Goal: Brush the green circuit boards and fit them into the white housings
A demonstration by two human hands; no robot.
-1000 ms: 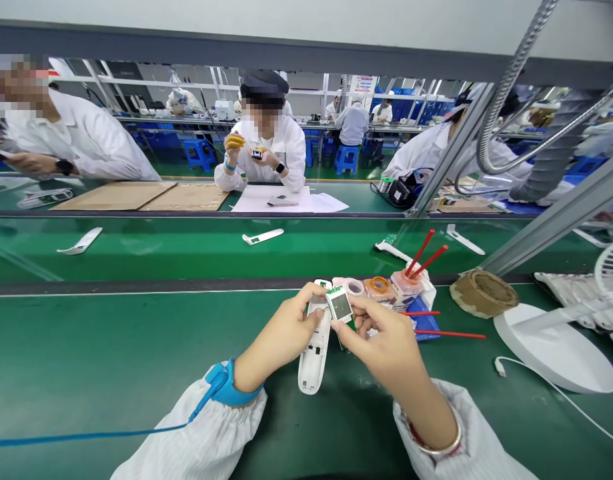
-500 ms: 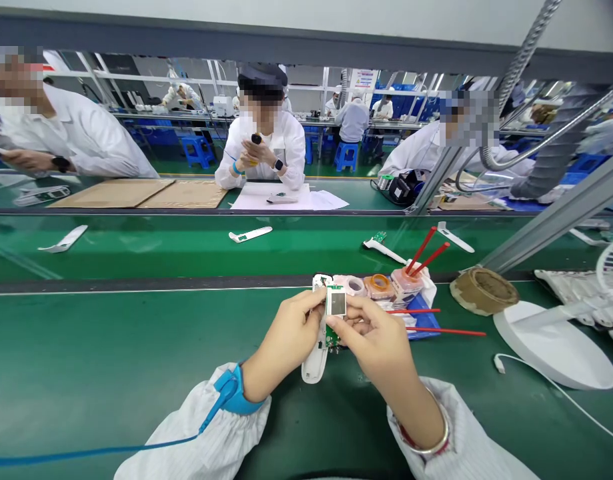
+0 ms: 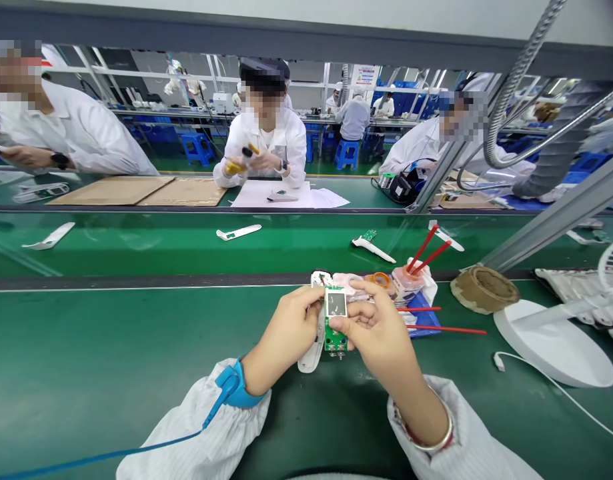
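Above the bench, my right hand (image 3: 379, 333) pinches a green circuit board (image 3: 335, 341) with a small square display screen (image 3: 336, 305) on its upper half. Its thumb lies at the screen's lower edge. My left hand (image 3: 292, 328) is closed on a long white plastic housing (image 3: 310, 359), just left of the board. The left fingertips also reach the board's upper left edge. Small metal pieces stick out at the board's bottom end. My fingers hide part of the housing. A blue wrist strap (image 3: 242, 387) with a cord is on my left wrist.
Behind my hands sit a tape roll (image 3: 380, 280), a blue tray (image 3: 425, 325) and red sticks (image 3: 446, 332). A brown tape roll (image 3: 483, 290) and white fan base (image 3: 556, 353) stand right. White housings (image 3: 239, 232) lie on the green belt (image 3: 151, 253); co-workers sit beyond.
The circuit board has turned to show more of its face, and the housing's lower end has shifted slightly up and left. Parts on the belt have moved left. The facing co-worker's hands have moved apart.
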